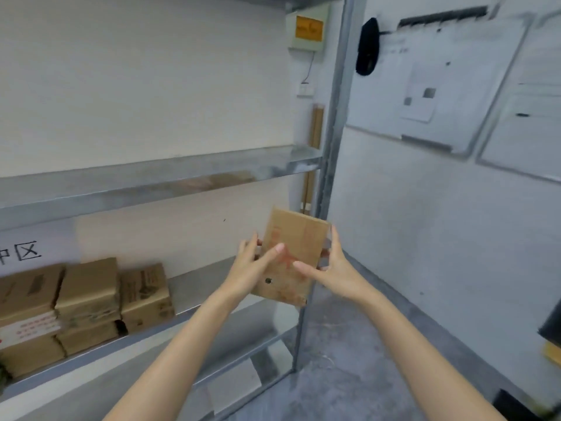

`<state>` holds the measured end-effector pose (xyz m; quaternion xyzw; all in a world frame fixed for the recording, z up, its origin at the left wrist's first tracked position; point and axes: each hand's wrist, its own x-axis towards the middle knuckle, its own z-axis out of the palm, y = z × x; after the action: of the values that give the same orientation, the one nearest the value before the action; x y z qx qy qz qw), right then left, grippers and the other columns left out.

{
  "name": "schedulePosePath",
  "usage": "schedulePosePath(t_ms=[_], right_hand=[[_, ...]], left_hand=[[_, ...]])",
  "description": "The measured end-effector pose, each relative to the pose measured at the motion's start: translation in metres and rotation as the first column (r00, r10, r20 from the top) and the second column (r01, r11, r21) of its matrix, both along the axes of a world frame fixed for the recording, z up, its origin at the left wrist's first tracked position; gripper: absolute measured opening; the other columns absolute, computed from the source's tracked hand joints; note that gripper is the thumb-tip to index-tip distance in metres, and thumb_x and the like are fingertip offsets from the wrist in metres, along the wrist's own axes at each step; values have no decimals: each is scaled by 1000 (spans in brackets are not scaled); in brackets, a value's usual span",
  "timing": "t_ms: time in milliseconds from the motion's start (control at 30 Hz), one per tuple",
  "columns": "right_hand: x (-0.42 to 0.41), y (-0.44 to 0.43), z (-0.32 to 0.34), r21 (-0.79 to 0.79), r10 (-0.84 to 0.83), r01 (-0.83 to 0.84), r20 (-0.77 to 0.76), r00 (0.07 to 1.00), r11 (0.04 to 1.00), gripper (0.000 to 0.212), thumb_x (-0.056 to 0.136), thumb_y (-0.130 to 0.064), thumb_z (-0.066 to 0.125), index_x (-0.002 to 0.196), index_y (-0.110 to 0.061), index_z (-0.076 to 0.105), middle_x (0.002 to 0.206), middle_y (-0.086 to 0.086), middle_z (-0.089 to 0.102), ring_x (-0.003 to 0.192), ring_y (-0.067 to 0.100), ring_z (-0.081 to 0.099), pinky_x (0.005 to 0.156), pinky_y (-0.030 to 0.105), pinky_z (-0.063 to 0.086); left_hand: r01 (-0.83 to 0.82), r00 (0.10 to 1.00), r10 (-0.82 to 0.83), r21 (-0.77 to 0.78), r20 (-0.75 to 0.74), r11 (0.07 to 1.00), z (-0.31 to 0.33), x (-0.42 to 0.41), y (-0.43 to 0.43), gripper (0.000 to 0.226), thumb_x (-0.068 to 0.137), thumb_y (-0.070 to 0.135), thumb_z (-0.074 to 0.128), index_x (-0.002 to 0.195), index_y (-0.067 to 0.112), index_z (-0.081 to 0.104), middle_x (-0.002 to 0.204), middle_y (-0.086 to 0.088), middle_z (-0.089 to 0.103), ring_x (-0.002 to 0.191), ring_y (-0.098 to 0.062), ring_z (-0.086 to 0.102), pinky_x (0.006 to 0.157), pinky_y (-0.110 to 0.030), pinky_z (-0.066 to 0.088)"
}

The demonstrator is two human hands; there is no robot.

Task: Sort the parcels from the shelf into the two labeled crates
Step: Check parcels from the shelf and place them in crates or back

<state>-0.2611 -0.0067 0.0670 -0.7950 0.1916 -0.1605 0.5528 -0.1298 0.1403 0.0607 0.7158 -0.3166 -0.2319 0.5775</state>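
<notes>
A flat brown cardboard parcel (296,238) with red print is held upright in front of the metal shelf's (158,174) right end. My left hand (253,265) grips its left edge, thumb across the front. My right hand (331,267) grips its right edge, thumb also on the front. Several more cardboard parcels (88,302) are stacked on the lower shelf board at the left. No crate is in view.
The shelf's upright post (331,147) stands just behind the held parcel. A white wall with whiteboards (449,86) runs along the right. Grey concrete floor (364,344) lies below. A dark object (552,323) shows at the right edge.
</notes>
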Motion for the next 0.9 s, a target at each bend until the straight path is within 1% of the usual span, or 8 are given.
schedulePosePath(t_ms=[133, 233, 300, 400, 533, 667, 800, 900], right_hand=[[-55, -29, 14, -103, -213, 216, 40, 976, 971, 98, 63, -75, 67, 145, -34, 33, 139, -5, 46, 135, 17, 38, 113, 45, 36], [-101, -52, 22, -85, -309, 316, 85, 947, 945, 72, 71, -72, 57, 132, -35, 49, 127, -10, 57, 121, -1, 50, 100, 20, 44], [-135, -69, 26, -31, -395, 399, 93, 914, 917, 58, 76, -69, 54, 125, -38, 48, 117, -19, 58, 100, -13, 56, 80, 10, 46], [-189, -95, 29, -10, -531, 532, 57, 846, 847, 54, 86, -65, 53, 128, -34, 39, 111, -22, 53, 99, -7, 54, 84, 22, 45], [-267, -126, 33, -36, -642, 646, 87, 762, 762, 50, 87, -54, 62, 125, -30, 40, 114, -15, 55, 101, -3, 56, 84, 21, 45], [-352, -152, 31, -87, -718, 726, 110, 687, 682, 55, 83, -38, 76, 124, -25, 42, 116, -11, 58, 103, 4, 60, 80, 21, 50], [-435, -177, 30, -184, -770, 780, 139, 623, 598, 50, 78, -28, 82, 106, -33, 42, 115, -17, 54, 101, -1, 58, 75, 20, 50], [-489, -193, 28, -225, -795, 802, 147, 589, 553, 64, 75, -19, 85, 115, -33, 37, 119, -20, 49, 109, 6, 57, 84, 26, 53]], left_hand=[[118, 993, -117, -73, 16, 990, 9, -40, -57, 73, 85, 57, 57, 150, 37, 28, 121, -2, 34, 122, -11, 42, 99, -20, 38], [223, 975, -222, -134, 22, 966, 17, -76, -94, 78, 76, 66, 56, 147, 43, 31, 122, -2, 35, 115, 3, 40, 84, -4, 40], [288, 958, -286, -140, 36, 947, 21, -100, -117, 84, 71, 72, 55, 146, 44, 31, 129, -3, 33, 120, 3, 38, 97, -14, 35], [392, 920, -391, -131, 35, 911, 27, -139, -154, 81, 71, 77, 55, 142, 45, 33, 139, 4, 32, 130, -9, 38, 110, -31, 30], [507, 862, -503, -151, 65, 848, 32, -200, -206, 68, 75, 69, 61, 132, 39, 38, 135, 6, 48, 129, -13, 44, 112, -42, 34], [583, 810, -585, -169, 43, 795, 36, -273, -257, 73, 68, 64, 69, 125, 28, 41, 130, 7, 52, 124, -9, 50, 105, -37, 42], [642, 764, -643, -170, 53, 748, 33, -350, -300, 83, 56, 70, 76, 117, 26, 41, 122, 11, 53, 114, 3, 51, 80, -15, 47], [672, 739, -668, -172, 86, 721, 29, -403, -331, 86, 49, 70, 77, 114, 29, 39, 121, 13, 51, 116, -1, 50, 83, -19, 49]])
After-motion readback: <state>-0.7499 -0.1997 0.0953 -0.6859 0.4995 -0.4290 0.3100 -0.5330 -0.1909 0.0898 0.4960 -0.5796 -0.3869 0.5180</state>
